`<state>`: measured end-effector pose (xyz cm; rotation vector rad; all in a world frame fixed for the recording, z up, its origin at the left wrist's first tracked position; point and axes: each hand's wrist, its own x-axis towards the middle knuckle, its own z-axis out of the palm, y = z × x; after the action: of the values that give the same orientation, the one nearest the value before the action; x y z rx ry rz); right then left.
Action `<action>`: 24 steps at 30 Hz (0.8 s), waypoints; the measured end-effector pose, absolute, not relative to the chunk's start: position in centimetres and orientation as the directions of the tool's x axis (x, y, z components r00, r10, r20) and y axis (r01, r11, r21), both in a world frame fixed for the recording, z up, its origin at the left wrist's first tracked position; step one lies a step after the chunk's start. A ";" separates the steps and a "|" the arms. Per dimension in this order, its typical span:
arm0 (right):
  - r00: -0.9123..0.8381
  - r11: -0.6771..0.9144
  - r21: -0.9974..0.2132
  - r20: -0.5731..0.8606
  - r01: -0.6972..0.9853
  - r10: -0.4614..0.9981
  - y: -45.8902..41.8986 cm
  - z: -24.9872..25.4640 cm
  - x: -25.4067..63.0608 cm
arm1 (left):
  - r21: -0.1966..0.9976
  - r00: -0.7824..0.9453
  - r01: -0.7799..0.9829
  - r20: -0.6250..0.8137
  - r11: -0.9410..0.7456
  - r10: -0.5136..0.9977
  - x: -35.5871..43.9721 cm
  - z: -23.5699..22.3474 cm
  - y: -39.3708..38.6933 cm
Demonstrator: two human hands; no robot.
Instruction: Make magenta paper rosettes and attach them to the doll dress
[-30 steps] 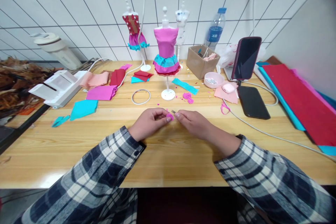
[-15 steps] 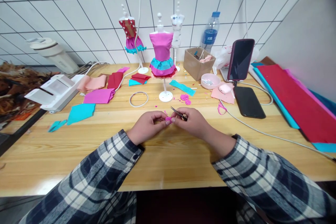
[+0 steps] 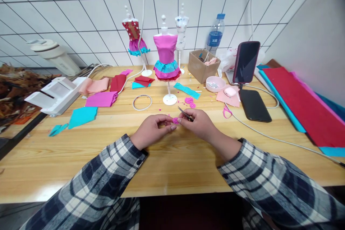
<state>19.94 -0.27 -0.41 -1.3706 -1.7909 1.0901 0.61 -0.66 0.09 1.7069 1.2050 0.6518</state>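
Observation:
Between my hands is a small gathered pink crepe-paper rosette (image 3: 175, 120). My left hand (image 3: 152, 129) is closed, with its index finger and thumb tips at the rosette's left edge. On the other side, my right hand (image 3: 201, 124) pinches the rosette's right edge while small dark scissors (image 3: 185, 114) stay gripped in its fingers, blade pointing up and left. Just beyond my hands lie more pink rosettes (image 3: 189, 100) among tiny pink scraps. A mini dress form (image 3: 165, 48) in a pink top and a tiered blue, pink and red skirt stands behind them.
A white bangle-like ring (image 3: 142, 102), a turquoise strip (image 3: 187, 90) and folded paper pieces (image 3: 101, 99) lie around. To the right are a bowl of beads (image 3: 215, 84), a cardboard box (image 3: 204, 66), a black phone (image 3: 255, 105) and a cable (image 3: 258, 136) crossing the table.
My left thumb has eased slightly off the rosette, which now shows more and sits a little to the right. The scissors have shifted slightly right with my right hand.

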 end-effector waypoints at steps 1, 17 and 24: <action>-0.265 0.116 -0.891 -0.006 0.440 0.964 -0.3 -0.5 19.9 | 0.893 0.368 0.440 -0.089 -0.089 0.925 0.6 0.1 -0.6; -0.299 0.053 -0.939 -0.054 0.340 0.953 0.0 -1.7 19.3 | 0.871 0.340 0.481 -0.077 -0.103 0.937 0.5 -0.2 -0.6; -0.211 0.073 -0.929 -0.005 0.362 0.977 1.0 -0.4 20.8 | 0.836 0.333 0.526 -0.031 -0.159 0.942 0.2 -0.1 -0.4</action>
<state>20.80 1.05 -0.43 -1.3486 -1.6650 1.1347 0.24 -0.35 -0.12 1.8105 1.3027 0.6668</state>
